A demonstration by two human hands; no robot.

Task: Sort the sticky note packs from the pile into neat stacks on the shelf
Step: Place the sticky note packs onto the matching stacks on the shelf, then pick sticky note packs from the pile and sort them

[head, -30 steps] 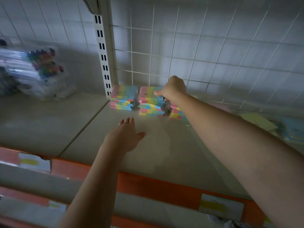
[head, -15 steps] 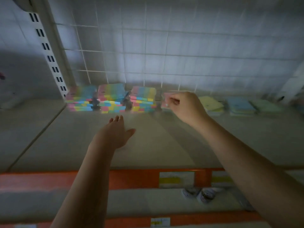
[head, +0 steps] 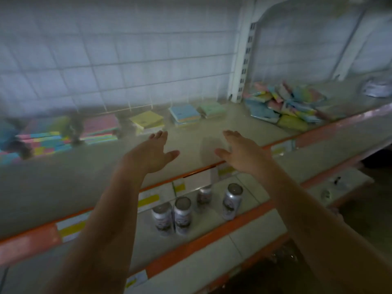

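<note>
Both hands — left (head: 151,152), right (head: 240,151) — spread, holding nothing, above the shelf (head: 106,166); loose pile (head: 286,105) at 2 o'clock, cans (head: 182,215) at 6 — blurred.

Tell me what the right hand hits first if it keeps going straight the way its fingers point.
The right hand, open and empty, points up-left across bare shelf. Beyond that the line runs toward the blue pack stack, likely first contact. Blur and unclear depth make this a rough guess.

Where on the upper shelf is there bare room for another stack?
Bare shelf runs along the front edge, before the row of stacks. A gap separates the green stack from the upright. Beyond it, the pile crowds the shelf.
</note>
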